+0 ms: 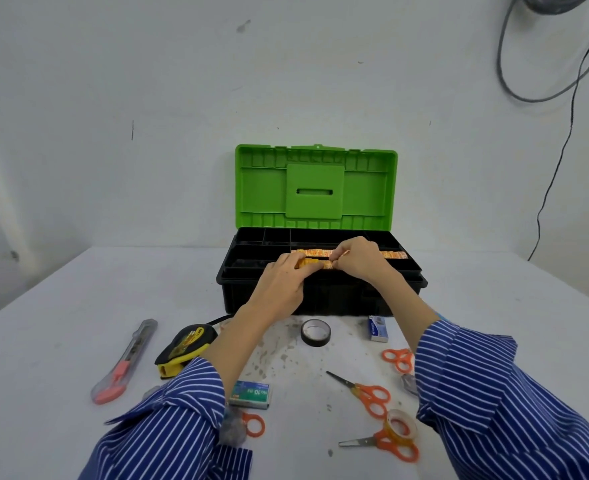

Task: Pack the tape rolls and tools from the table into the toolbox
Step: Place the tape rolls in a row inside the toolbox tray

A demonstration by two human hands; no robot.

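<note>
Over the open black plastic toolbox with green lid [315, 185], our left hand [283, 284] and right hand [357, 259] both pinch what appears to be orange patterned strips [315, 252].

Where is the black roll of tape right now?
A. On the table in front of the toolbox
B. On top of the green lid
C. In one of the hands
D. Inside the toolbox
A. The black roll of tape lies flat on the table, just in front of the toolbox, while both hands are busy with the orange strip at the tray.
</note>
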